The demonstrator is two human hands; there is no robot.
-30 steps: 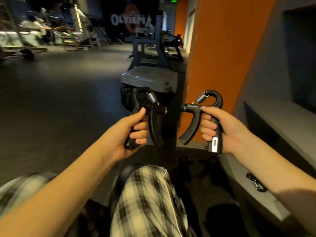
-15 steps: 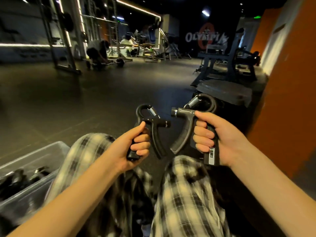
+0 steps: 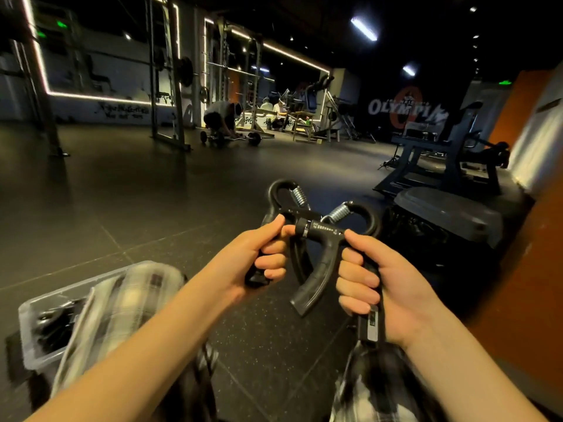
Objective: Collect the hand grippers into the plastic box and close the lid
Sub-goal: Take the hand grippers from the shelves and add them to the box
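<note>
My left hand (image 3: 259,257) grips one handle of a black hand gripper (image 3: 283,194) with a steel spring at its top. My right hand (image 3: 377,284) grips the handle of a second black hand gripper (image 3: 320,269), whose free handle curves down between my hands. The two grippers overlap at their tops in mid-air above the floor. A clear plastic box (image 3: 27,324) sits on the floor at the lower left with dark grippers inside. My blurred checked trouser leg covers part of it.
A grey-lidded container (image 3: 447,211) over dark contents stands at the right beside an orange wall (image 3: 530,287). A weight bench frame (image 3: 441,159) is behind it. Racks, a barbell and people are far back across the dark floor.
The view has swung left, bringing the plastic box further into sight. Both hands moved closer together, so the two grippers now overlap at their tops.
</note>
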